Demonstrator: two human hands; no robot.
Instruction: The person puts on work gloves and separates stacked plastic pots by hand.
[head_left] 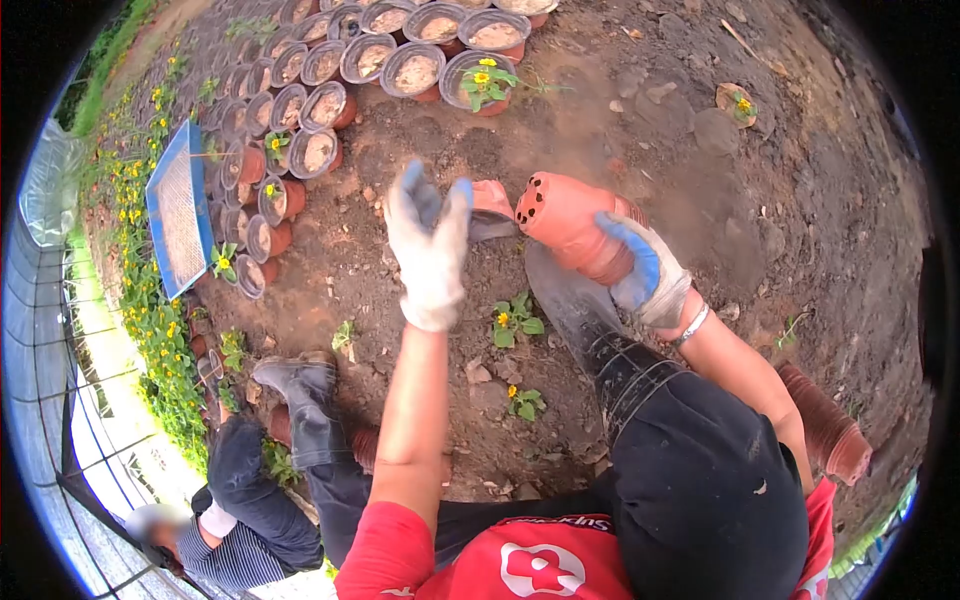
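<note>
My right hand (648, 272), in a white glove with a blue palm, is wrapped round a stack of nested reddish-brown plastic plant pots (570, 225). The stack lies sideways, its bottom with dark drainage holes facing left. My left hand (428, 245), gloved the same way, is raised with thumb and fingers apart. Right beside its thumb is a single reddish plant pot (490, 198), tilted, its dark rim towards me. Whether that pot touches the ground or the thumb I cannot tell. Below it my boot (565, 290) stands on the soil.
Rows of soil-filled pots (415, 72) stand at the upper left, beside a blue-framed mesh screen (180, 210). Small yellow-flowered plants (515, 320) dot the soil. Another stack of pots (825, 420) lies at right. Another person (250, 510) sits at the lower left.
</note>
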